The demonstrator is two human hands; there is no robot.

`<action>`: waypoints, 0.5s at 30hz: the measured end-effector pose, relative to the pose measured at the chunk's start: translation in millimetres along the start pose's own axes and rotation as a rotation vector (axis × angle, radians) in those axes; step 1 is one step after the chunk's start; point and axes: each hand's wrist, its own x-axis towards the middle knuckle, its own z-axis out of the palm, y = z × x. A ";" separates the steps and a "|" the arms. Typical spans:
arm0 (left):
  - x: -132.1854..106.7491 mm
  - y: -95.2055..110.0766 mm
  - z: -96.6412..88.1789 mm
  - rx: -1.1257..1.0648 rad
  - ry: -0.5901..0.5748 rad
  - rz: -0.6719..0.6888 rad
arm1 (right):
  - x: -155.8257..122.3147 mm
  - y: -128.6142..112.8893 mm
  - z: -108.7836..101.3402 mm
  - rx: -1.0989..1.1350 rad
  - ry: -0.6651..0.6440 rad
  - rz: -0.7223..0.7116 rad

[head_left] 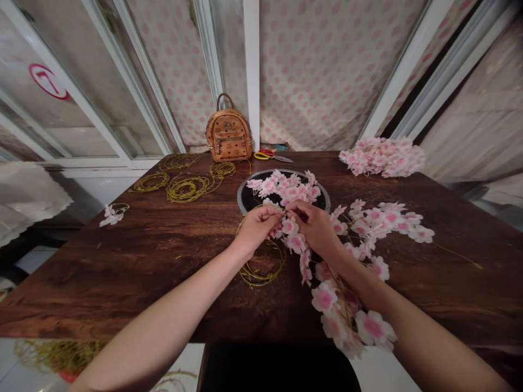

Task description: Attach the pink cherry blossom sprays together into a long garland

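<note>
Both hands meet over the near edge of a round black plate with a grey rim (241, 202). My left hand (260, 226) is closed in a pinch on a thin green vine, whose coil (263, 280) hangs below it onto the table. Fingertip to fingertip with it, my right hand (312, 226) pinches at an artificial blossom; the exact grip point is too small to make out. A strand of pink and white artificial blossoms (296, 242) trails down between the hands. More blossoms (286, 187) lie on the plate, and a larger spray (337, 321) passes under my right forearm.
On the dark wooden table (134, 272), several green vine coils (188, 188) lie at left, near a small white blossom (111, 215). A brown backpack (229, 136) and scissors (272, 156) sit at the back. Blossom bunches (384, 157) lie right; more vines (61, 356) are below the table.
</note>
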 end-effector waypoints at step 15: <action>2.7 -6.1 -1.6 0.129 0.026 0.119 | -0.9 -1.2 -0.3 -0.067 0.006 -0.016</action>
